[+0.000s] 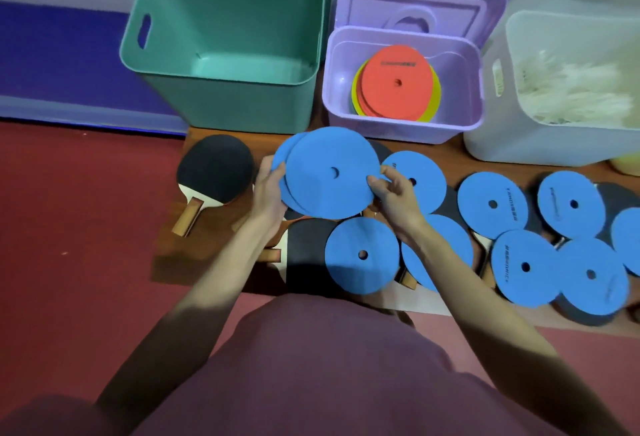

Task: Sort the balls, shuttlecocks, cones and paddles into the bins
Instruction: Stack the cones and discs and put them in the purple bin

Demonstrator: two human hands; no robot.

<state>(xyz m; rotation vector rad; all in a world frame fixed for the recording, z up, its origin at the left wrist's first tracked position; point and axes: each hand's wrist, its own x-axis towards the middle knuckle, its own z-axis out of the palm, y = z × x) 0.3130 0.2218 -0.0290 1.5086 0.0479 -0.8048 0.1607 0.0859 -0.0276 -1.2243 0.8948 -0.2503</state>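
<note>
A small stack of flat blue disc cones (329,172) is held up between both hands above the floor. My left hand (272,189) grips the stack's left edge and my right hand (393,193) pinches its right edge. Several more blue disc cones (362,255) lie on the wooden board, spreading to the right over black paddles (306,255). One black paddle (214,172) lies alone at the left. The purple bin (403,125) holds red and yellow disc cones (396,82). The green bin (221,103) is empty. The white bin (540,144) holds white shuttlecocks (568,92).
The three bins stand in a row along the purple and white wall, with lids propped behind them. Red floor lies to the left and in front of the board. A yellow object (627,163) peeks out at the far right.
</note>
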